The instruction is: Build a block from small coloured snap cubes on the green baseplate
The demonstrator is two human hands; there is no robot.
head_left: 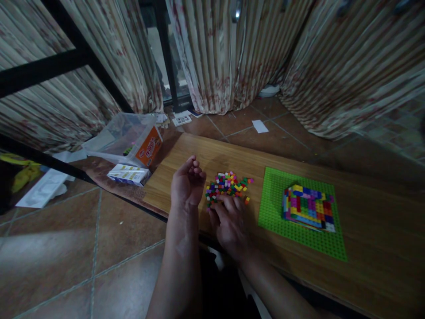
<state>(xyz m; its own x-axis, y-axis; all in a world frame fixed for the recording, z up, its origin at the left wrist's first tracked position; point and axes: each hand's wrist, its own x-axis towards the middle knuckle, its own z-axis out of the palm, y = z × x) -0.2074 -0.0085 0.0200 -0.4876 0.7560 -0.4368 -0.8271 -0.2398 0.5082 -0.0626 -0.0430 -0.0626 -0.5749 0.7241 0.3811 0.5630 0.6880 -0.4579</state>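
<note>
Loose bricks [227, 180] heaped toward left end of table [199, 148], just beyond nearer right hand [230, 223], fingers bent onto near side, grip unclear; left hand [188, 181] raised alongside, half-curled, contents indistinct.

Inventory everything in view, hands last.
Loose bricks: many, multicoloured, piled on table
Baseplate: one, green, table's right part
Brick structure: one, multicoloured, on baseplate
Table: one, brown, centre to right
Bin: one, clear, orange-labelled, left of table
Carton: one, white and blue, beside bin
Printed card: one, white, floor behind table
Sheet: one, white, floor behind table
Tray: one, white, far left
Crumpled item: one, yellow, far left
Curtains: several, cream, background
Frame bars: several, black, left
Floor: one, brown, around table
Left hand: one, bare, curled, left of bricks
Right hand: one, bare, at pile's near edge
</note>
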